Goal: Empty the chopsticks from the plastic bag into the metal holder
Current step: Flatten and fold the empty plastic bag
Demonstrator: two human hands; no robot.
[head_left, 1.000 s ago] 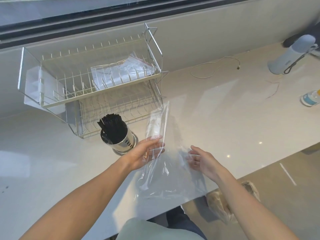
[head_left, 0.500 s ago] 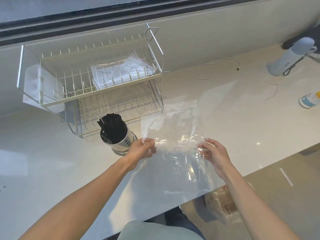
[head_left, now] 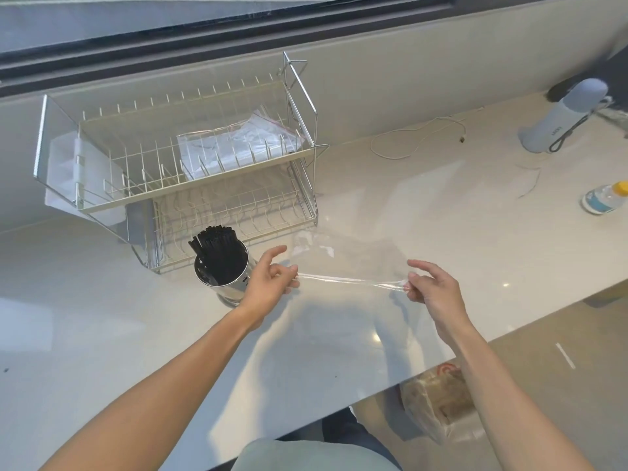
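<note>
A round metal holder (head_left: 234, 289) stands on the white counter in front of the dish rack, filled with black chopsticks (head_left: 217, 253). A clear plastic bag (head_left: 346, 260) with nothing visible inside is stretched flat above the counter between my hands. My left hand (head_left: 272, 282) pinches the bag's near left corner, right beside the holder. My right hand (head_left: 433, 288) pinches the near right corner.
A two-tier wire dish rack (head_left: 190, 171) stands behind the holder with a second plastic bag (head_left: 238, 144) on its top tier. A white cable (head_left: 418, 137), a pale bottle (head_left: 560, 120) and a small yellow-capped bottle (head_left: 605, 198) lie at the right. A bag (head_left: 438, 406) sits on the floor below the counter edge.
The bag went from upright and folded in my left hand to spread flat. Both hands moved apart and pulled its near edge taut.
</note>
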